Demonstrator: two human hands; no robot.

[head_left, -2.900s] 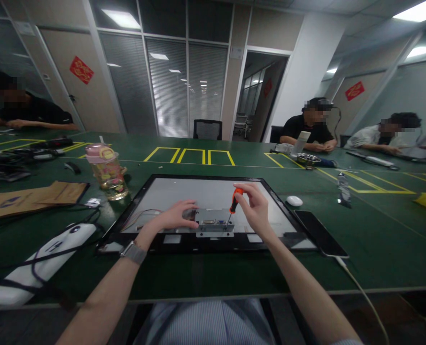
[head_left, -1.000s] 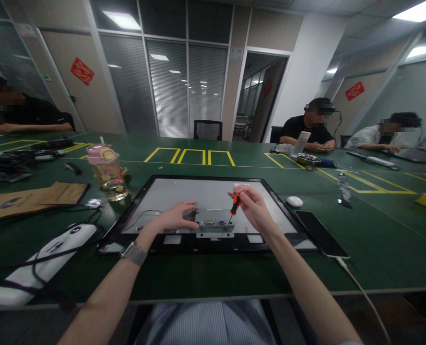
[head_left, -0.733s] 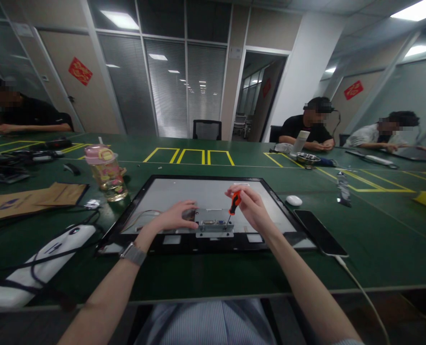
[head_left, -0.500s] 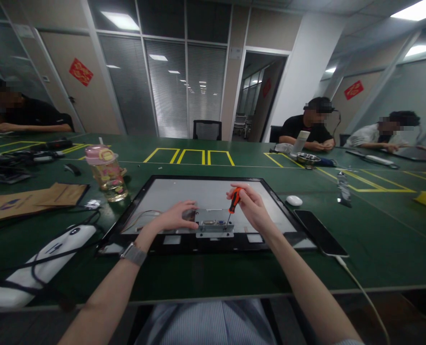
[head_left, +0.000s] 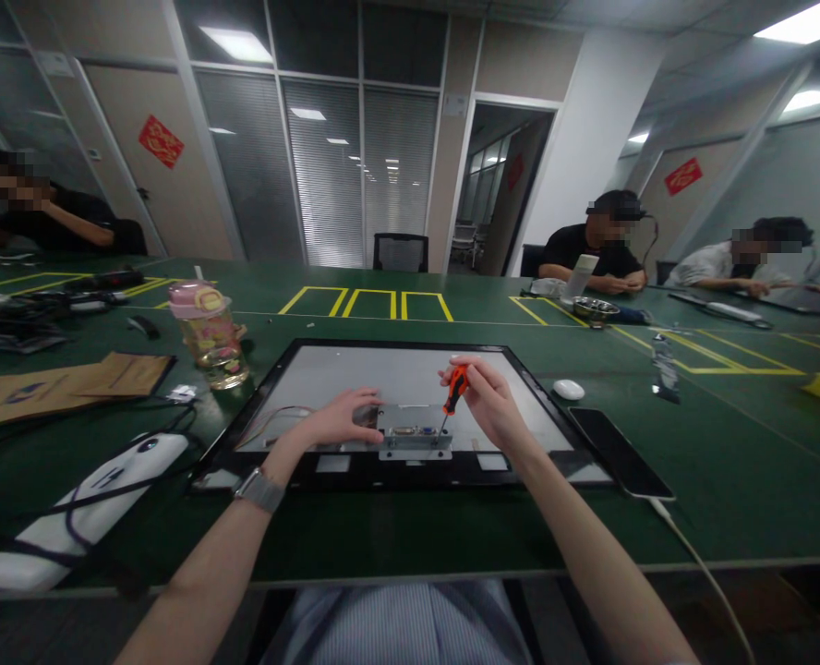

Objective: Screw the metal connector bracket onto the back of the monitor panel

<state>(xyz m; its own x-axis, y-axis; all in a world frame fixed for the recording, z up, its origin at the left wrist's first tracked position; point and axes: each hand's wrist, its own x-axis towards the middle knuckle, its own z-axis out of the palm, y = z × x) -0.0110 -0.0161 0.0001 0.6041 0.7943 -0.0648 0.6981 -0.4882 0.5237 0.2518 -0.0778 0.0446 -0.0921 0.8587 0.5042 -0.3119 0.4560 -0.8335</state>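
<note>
A flat monitor panel (head_left: 327,369) with a black frame lies face down on the green table. Near its front edge sits a small metal connector bracket (head_left: 410,436). My right hand (head_left: 488,406) pinches a small orange-handled screwdriver (head_left: 453,392), whose tip stands on the bracket's right end. My left hand (head_left: 341,419) rests curled on the panel, fingertips touching the bracket's left end. A watch is on my left wrist.
A pink-lidded drink bottle (head_left: 209,337) stands left of the panel. A phone (head_left: 619,451) with a cable and a white mouse (head_left: 568,389) lie to the right. Brown paper bags (head_left: 64,383) and a white pouch with black cords (head_left: 84,503) lie left. Three other people sit around the table.
My right hand's fingers have shifted round the screwdriver handle while its tip stays on the bracket. My left hand has not moved. The person at far left raised an arm.
</note>
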